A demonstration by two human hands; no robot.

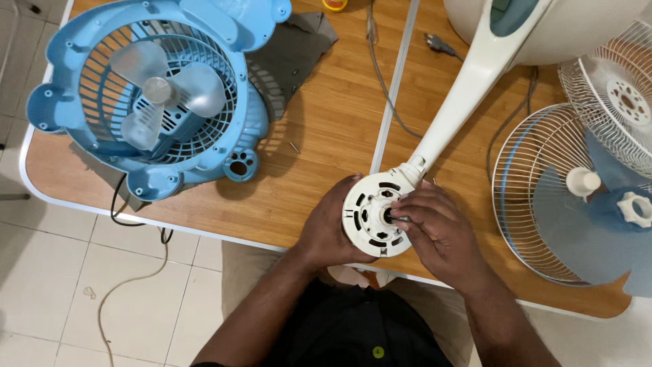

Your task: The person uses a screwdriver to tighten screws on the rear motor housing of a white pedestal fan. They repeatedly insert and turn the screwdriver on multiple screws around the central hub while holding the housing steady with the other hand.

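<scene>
A white fan stand [468, 88] lies across the wooden table [326, 136], its round white motor housing [370, 214] pointing toward me at the front edge. My left hand [329, 228] cups the housing from the left and below. My right hand [438, 234] rests over its right side, fingertips pinched at the small dark shaft in the centre. Whether the fingers hold a small part there, I cannot tell.
A blue box fan [163, 95] lies face up at the left on a dark cloth [292, 54]. At the right lie a white wire grille [536, 190], a blue blade [598, 217] with a white cap, and another grille [611, 88]. Cables cross the table.
</scene>
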